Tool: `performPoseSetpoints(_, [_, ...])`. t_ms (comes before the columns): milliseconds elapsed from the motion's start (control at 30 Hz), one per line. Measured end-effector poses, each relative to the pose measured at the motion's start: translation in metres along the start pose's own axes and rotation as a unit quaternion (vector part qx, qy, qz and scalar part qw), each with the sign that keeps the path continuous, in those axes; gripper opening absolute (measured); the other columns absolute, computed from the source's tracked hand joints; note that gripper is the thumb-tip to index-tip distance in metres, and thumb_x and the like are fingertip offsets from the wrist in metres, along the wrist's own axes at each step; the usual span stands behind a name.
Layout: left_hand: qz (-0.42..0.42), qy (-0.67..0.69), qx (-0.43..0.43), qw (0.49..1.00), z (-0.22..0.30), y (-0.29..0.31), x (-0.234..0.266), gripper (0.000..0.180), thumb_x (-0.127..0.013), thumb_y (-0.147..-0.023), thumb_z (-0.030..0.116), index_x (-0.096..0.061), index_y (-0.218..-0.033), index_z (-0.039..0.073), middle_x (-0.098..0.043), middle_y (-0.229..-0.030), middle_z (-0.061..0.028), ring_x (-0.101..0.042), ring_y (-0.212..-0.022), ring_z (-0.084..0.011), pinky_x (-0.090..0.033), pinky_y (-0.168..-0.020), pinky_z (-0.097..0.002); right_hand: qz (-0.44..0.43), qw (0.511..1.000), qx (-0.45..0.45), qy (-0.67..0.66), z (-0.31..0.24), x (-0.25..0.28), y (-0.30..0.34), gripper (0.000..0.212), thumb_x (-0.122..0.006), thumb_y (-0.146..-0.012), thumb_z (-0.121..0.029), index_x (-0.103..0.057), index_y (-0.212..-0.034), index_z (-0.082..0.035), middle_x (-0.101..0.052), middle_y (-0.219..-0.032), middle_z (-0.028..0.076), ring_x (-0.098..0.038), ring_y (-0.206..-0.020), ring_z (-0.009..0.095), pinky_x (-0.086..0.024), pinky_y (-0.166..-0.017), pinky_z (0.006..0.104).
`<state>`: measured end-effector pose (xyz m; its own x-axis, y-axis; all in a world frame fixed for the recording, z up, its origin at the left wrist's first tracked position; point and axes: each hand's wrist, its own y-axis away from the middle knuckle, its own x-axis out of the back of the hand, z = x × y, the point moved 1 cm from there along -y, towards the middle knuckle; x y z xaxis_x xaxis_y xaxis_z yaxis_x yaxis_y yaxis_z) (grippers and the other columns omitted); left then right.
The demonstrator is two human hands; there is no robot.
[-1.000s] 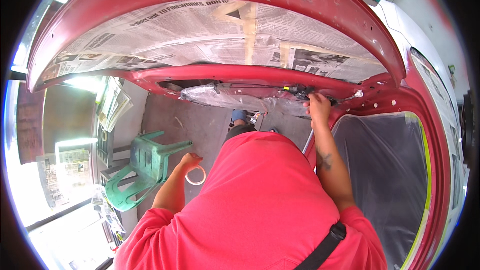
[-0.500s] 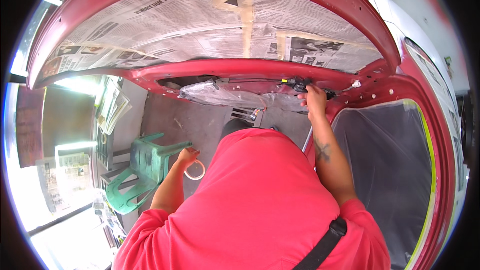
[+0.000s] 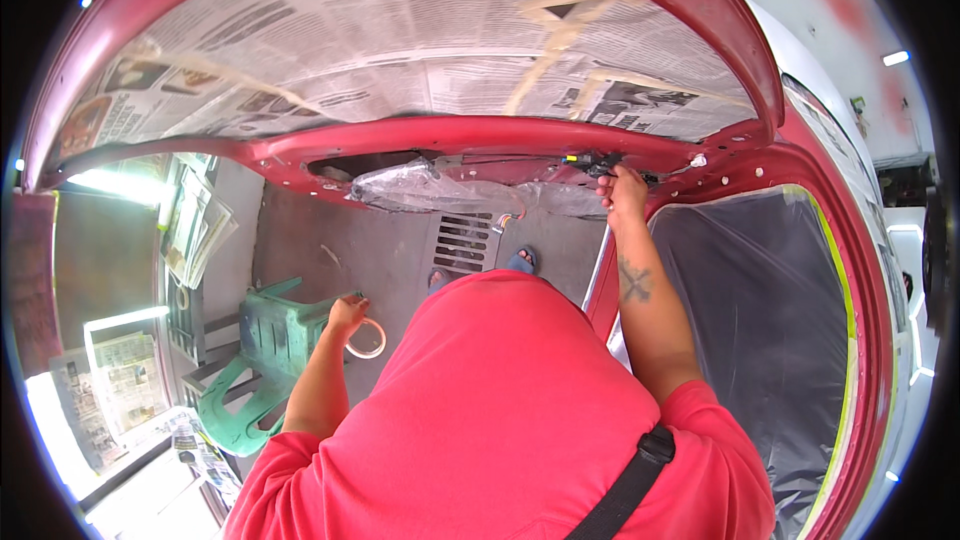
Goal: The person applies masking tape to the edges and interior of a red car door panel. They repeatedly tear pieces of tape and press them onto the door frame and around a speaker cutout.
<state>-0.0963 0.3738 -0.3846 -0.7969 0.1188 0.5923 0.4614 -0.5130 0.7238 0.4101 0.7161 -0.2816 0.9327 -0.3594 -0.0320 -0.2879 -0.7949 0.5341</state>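
A roll of masking tape (image 3: 381,346) hangs from my left hand (image 3: 348,312), whose fingers are closed on it, low on the left. My right hand (image 3: 627,194) reaches up to the red car panel (image 3: 470,134), its fingers pinched at a black latch mechanism (image 3: 597,166) with a yellow tab. The fingers partly cover the mechanism. Crumpled clear plastic sheeting (image 3: 400,186) hangs along the panel's lower edge, left of my right hand. A small wire connector (image 3: 502,224) dangles below it.
Newspaper (image 3: 420,60) taped over the panel's window spreads above. Dark plastic film (image 3: 750,310) edged with yellow-green tape covers an opening on the right. Beside my left arm stands a green plastic chair (image 3: 275,335). A metal grate (image 3: 464,243) lies in the floor.
My view has shifted, and more of the floor grate and my feet show. My left hand with the tape appears a little farther left. My right hand stays at the latch mechanism.
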Motion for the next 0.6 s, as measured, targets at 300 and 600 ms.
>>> performPoseSetpoints(300, [-0.072, -0.021, 0.072, 0.995, -0.081, -0.014, -0.017, 0.040, -0.070, -0.090, 0.038, -0.076, -0.110, 0.004, -0.075, -0.089, -0.0161, -0.073, -0.076, -0.0284, -0.056, -0.065, -0.0424, 0.040, 0.998, -0.004, 0.058, 0.003, -0.012, -0.012, 0.015, -0.056, -0.099, -0.010, -0.058, -0.114, -0.012, -0.068, -0.078, 0.004, -0.059, -0.054, 0.013, -0.037, -0.042, 0.0271])
performPoseSetpoints(600, [-0.024, -0.004, 0.020, 0.999, -0.107, -0.034, 0.007, 0.040, -0.070, -0.090, 0.037, -0.076, -0.106, 0.001, -0.076, -0.094, -0.0180, -0.074, -0.086, -0.0313, -0.057, -0.077, -0.0430, 0.075, 0.995, -0.009, 0.064, 0.001, -0.020, -0.014, 0.012, -0.057, -0.100, -0.014, -0.062, -0.110, -0.017, -0.067, -0.077, 0.002, -0.060, -0.058, 0.013, -0.039, -0.046, 0.0289])
